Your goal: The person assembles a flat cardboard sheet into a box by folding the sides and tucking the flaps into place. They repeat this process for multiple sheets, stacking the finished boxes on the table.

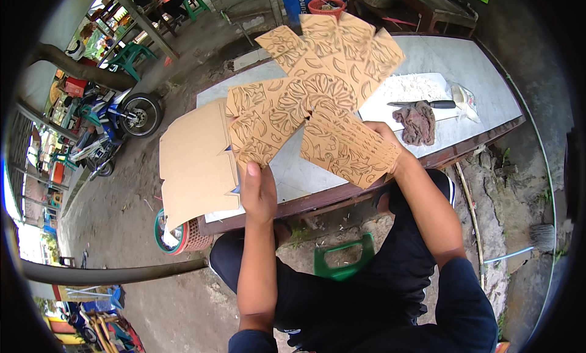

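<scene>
Cardboard printed with dark leaf and swirl patterns, die-cut as a flat box blank [311,103], is held up over a grey tabletop [470,60] by a seated person. The blank is spread unfolded, its flaps fanning outward toward the far end of the table. The left hand [258,191] is closed on the lower left flap, thumb on top, while the right hand [384,136] is closed on the lower right panel, its fingers mostly hidden behind the card. The patterned sheet is raised above the table rather than laid on it, and much of the tabletop's near half is blocked from view by it.

A stack of plain brown cardboard blanks [198,164] is seen at the table's left end, overhanging the edge, just beside the left hand. Farther along the table a white cutting board [415,87] is laid, with a black-handled knife [424,104] on it and a crumpled brownish cloth [418,122] at its near edge. A small plastic bag [467,101] lies to the right of the knife. Below the table a woven basket [180,237] and a green plastic stool [345,255] are visible, and a parked motorcycle [119,124] stands on the ground at left.
</scene>
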Demonstrator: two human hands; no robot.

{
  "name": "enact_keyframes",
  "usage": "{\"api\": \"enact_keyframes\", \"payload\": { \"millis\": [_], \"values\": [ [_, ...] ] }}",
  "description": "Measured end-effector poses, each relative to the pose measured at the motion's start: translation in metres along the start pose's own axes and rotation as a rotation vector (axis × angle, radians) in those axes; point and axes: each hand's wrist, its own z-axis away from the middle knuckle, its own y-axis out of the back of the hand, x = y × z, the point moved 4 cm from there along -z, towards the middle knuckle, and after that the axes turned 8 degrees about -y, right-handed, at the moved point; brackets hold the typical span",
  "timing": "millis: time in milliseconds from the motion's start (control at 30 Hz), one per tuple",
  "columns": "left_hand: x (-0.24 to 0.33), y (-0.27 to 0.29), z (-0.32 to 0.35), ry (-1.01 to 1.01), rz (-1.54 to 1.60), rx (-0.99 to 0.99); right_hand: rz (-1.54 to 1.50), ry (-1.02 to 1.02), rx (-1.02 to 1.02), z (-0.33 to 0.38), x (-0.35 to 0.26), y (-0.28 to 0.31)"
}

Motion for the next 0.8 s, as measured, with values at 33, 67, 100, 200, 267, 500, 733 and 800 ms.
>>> {"api": "enact_keyframes", "payload": {
  "millis": [33,67,100,200,267,500,733,800],
  "values": [
    [-0.002,-0.002,0.003,-0.029,0.029,0.023,0.045,0.024,0.065,-0.002,0.0,0.004],
    [0.001,-0.009,0.003,-0.056,0.055,0.047,0.088,0.045,0.127,-0.004,0.001,0.008],
    [0.004,-0.011,0.003,-0.084,0.081,0.071,0.102,0.033,0.136,-0.003,0.002,0.011],
    [0.01,0.008,-0.007,-0.052,0.11,0.158,0.11,-0.045,0.139,0.005,0.002,0.02],
    [0.018,0.017,-0.021,-0.004,0.05,0.246,0.182,-0.091,0.184,0.014,0.002,0.015],
    [0.028,0.023,-0.028,0.146,0.027,0.251,0.253,-0.208,0.002,0.008,0.031,0.017],
    [0.018,0.017,-0.029,0.089,-0.229,0.129,0.242,-0.292,-0.02,0.0,0.047,0.035],
    [0.02,0.004,-0.023,0.125,-0.175,0.048,0.266,-0.277,-0.027,0.001,0.045,0.037]
  ]
}}
